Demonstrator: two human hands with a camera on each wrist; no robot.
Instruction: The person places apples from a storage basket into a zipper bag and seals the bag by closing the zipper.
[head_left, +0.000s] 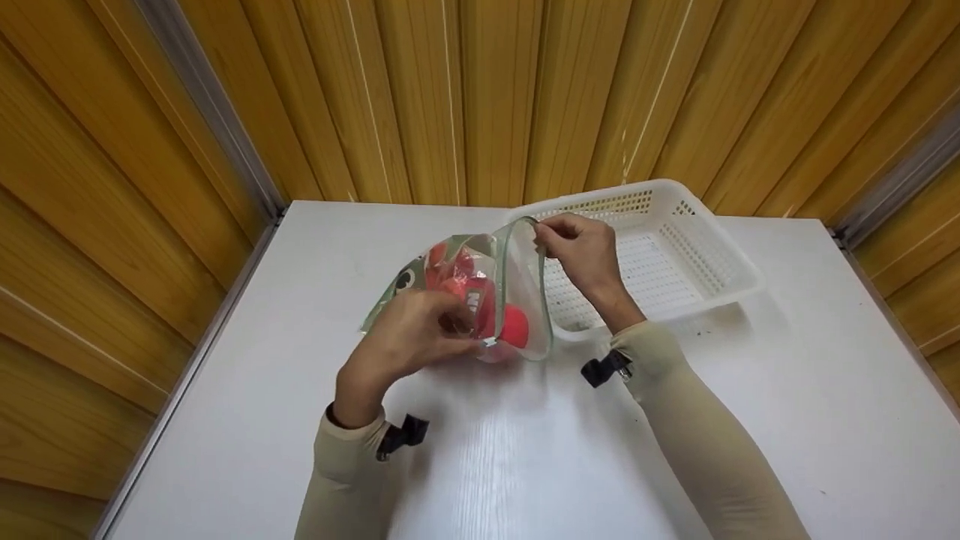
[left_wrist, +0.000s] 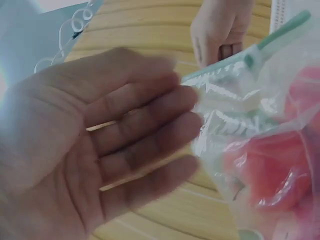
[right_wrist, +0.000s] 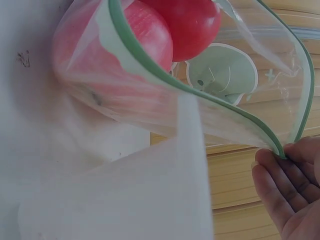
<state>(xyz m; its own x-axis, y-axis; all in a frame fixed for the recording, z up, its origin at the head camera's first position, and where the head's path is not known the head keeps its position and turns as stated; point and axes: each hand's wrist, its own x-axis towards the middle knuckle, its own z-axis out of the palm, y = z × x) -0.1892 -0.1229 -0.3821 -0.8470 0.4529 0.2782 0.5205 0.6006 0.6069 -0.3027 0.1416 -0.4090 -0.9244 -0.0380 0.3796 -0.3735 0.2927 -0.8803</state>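
Note:
A clear zip bag [head_left: 480,262] with green edges rests on the table, its mouth facing right. Inside lie red, round fruits [right_wrist: 192,27], some looking like apples; a red item with white letters shows through the plastic. With thumb and fingers, my right hand [head_left: 589,247] pinches the far end of the bag's green rim. My left hand [head_left: 412,334] is at the near end of the rim, thumb and forefinger together at its edge beside a small white slider [head_left: 490,341]. The other left fingers extend loosely alongside the bag in the left wrist view.
A white perforated plastic basket [head_left: 724,296] stands behind and right of the bag, partly under my right hand. The white table [head_left: 247,420] extends around both, backed by wood-patterned panels [head_left: 502,97].

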